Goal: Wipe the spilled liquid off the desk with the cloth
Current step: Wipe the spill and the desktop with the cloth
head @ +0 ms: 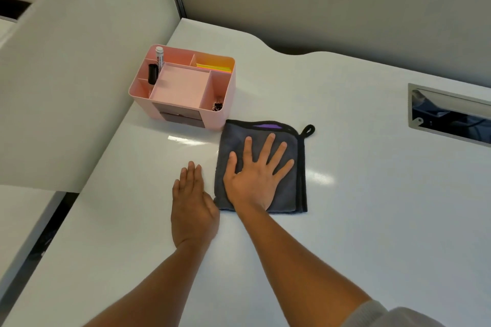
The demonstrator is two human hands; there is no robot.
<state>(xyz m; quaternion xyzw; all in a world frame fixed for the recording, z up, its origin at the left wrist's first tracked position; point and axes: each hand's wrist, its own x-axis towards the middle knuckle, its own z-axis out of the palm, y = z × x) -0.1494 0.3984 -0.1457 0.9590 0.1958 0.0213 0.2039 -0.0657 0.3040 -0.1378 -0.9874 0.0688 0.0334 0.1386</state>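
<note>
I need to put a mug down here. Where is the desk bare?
Bare patches: the wide stretch between the cloth and the cable cutout, and the near desk beside the forearms. Crowded: the pink organizer nearly touches the cloth's far corner, with the left hand alongside.

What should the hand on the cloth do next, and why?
Probably slide the cloth left across the desk, toward the shiny patch in front of the pink box. The right hand lies flat on the folded cloth with fingers spread, ready to push, and the left hand rests flat beside it. Whether that shine is liquid or only light, I cannot tell.
</note>
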